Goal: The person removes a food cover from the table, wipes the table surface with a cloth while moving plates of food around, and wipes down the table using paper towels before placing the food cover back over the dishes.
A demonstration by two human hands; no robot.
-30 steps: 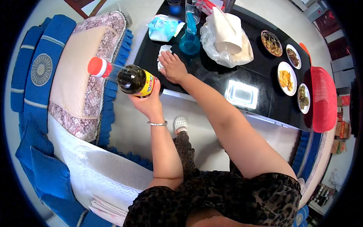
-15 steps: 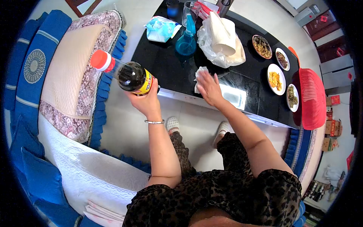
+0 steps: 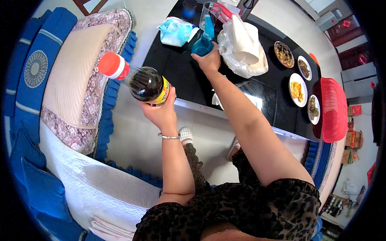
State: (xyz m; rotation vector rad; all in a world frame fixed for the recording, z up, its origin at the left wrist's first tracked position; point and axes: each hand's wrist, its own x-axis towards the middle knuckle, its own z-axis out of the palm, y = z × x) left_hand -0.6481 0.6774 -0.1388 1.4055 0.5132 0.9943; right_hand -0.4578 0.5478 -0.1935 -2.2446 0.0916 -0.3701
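Note:
My left hand (image 3: 161, 114) is wrapped round a large bottle of dark sauce (image 3: 146, 85), with a red cap and a yellow label. The bottle is tilted, cap toward the left, in the air off the table's near edge. On the table, my right hand (image 3: 209, 62) closes round the lower body of a blue spray bottle (image 3: 203, 45), which stands upright. A crumpled white tissue (image 3: 217, 99) lies near the table edge, partly hidden by my right forearm. Close by are a pack of wet wipes (image 3: 177, 32) and a paper roll (image 3: 245, 46) on a plastic bag.
Dishes of food, among them a plate of yellow food (image 3: 297, 90), stand on the right of the black table (image 3: 267, 104). A red mesh cover (image 3: 334, 110) is at its right end. Glasses (image 3: 209, 14) and a flask are at the back. A padded sofa (image 3: 80, 72) is at the left.
My right hand has left the tissue and moved forward to the spray bottle, taking hold of it. The left hand still holds the bottle of dark sauce, almost unmoved.

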